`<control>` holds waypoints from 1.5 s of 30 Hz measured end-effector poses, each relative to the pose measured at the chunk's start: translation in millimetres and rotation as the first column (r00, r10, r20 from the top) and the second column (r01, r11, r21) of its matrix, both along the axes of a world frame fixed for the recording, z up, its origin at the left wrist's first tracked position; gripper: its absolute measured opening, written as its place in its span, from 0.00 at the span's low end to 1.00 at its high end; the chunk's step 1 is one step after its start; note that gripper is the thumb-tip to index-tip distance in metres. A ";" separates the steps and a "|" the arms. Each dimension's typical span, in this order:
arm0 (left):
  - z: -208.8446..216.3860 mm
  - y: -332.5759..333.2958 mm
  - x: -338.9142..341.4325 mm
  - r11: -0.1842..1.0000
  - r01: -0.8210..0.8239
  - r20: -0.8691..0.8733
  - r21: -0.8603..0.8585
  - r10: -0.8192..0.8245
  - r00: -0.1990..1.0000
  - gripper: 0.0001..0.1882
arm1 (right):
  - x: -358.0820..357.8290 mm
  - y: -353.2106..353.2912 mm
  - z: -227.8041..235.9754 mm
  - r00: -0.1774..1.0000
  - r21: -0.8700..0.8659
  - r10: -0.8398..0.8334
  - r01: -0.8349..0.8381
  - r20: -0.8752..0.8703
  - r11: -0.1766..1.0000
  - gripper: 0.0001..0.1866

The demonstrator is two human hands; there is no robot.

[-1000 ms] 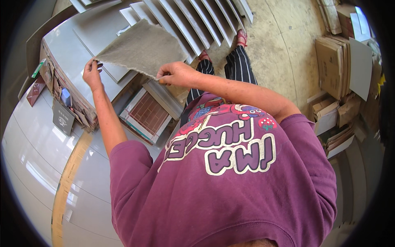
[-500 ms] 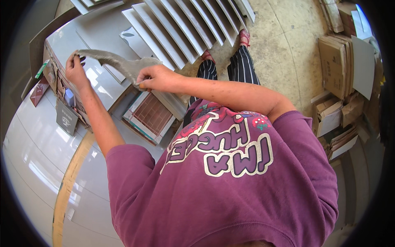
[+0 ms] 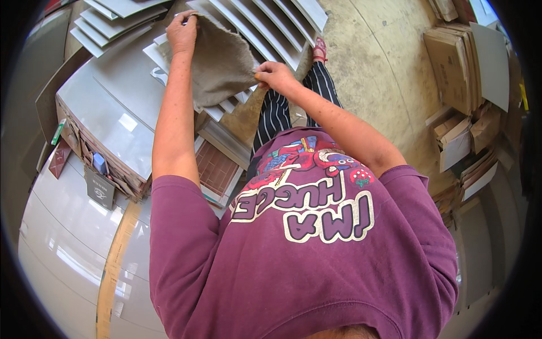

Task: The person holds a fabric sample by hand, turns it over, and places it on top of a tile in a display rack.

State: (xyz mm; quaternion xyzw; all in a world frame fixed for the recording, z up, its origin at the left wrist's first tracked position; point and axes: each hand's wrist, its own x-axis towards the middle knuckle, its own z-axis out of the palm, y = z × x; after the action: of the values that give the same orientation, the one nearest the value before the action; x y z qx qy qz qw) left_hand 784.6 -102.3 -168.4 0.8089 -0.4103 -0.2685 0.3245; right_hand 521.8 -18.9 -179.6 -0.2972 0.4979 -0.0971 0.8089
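Note:
A grey-brown cloth [image 3: 221,59] hangs spread out between my two hands. My left hand [image 3: 182,35] is closed on its upper left corner, at the far side. My right hand [image 3: 276,77] pinches the cloth's right corner, nearer to my legs. Behind and partly under the cloth stands a row of upright light-grey tiles [image 3: 282,31], slanting side by side. The cloth hides part of several tiles. Both my arms are stretched forward.
Glossy grey tile stacks [image 3: 104,113] lie to the left, with a dark small box [image 3: 100,188] at their edge. A brown patterned tile [image 3: 217,166] is below the cloth. Cardboard-wrapped packs [image 3: 451,70] lean at the right. More tiles [image 3: 113,28] stand at the far left.
Both hands have moved right and away with the cloth, from over the glossy stack to over the slanting tiles. The cloth, stretched narrow before, now hangs spread wide.

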 end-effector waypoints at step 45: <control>23.3 97.2 -13.0 0.976 -0.148 -0.093 0.162 0.165 0.982 0.08 | -82.8 -16.1 0.4 0.933 -0.385 0.003 -0.151 -0.359 0.910 0.09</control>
State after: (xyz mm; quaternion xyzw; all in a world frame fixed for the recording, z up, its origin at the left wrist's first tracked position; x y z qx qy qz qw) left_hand 771.6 -5.1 -145.1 0.8460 -0.3053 -0.3157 0.3023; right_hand 439.0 -35.0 -179.3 -0.4910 0.5907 -0.1114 0.6306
